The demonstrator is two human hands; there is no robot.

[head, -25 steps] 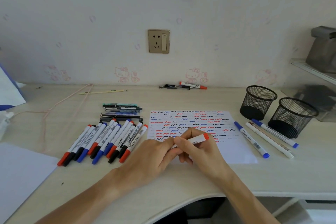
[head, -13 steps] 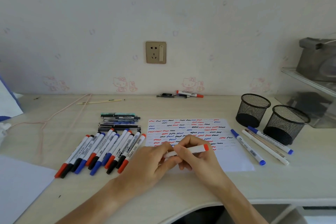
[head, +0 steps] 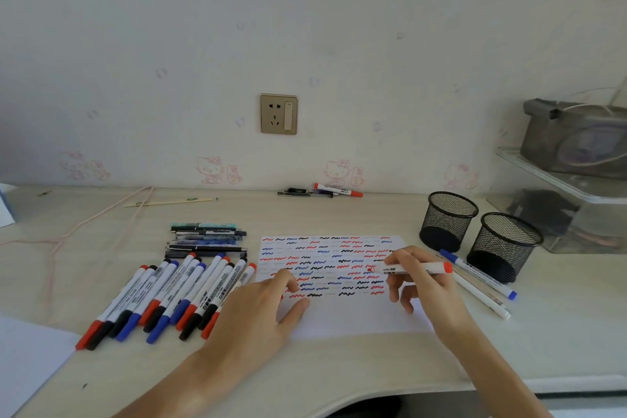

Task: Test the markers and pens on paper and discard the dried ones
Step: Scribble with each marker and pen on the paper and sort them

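My right hand [head: 419, 288] grips an uncapped red marker [head: 420, 268], held level just above the right side of the test paper [head: 346, 319], its tip pointing left. The sheet is covered with red, blue and black squiggles. My left hand [head: 258, 312] rests on the paper's left edge with its fingers curled around a small red cap [head: 281, 297], which is mostly hidden. Several capped markers [head: 169, 292] lie in a row left of the paper, with a stack of dark pens [head: 207, 237] behind them.
Two black mesh cups [head: 448, 220] [head: 509, 244] stand at the right, with three markers [head: 481, 273] lying in front of them. A few pens [head: 322, 192] lie by the wall. A white sheet [head: 30, 349] covers the near left corner. A clear shelf unit [head: 570, 200] stands far right.
My hands have pulled apart: the cap came off the red marker. The right hand carried the marker right over the paper, and the left hand moved left with the cap.
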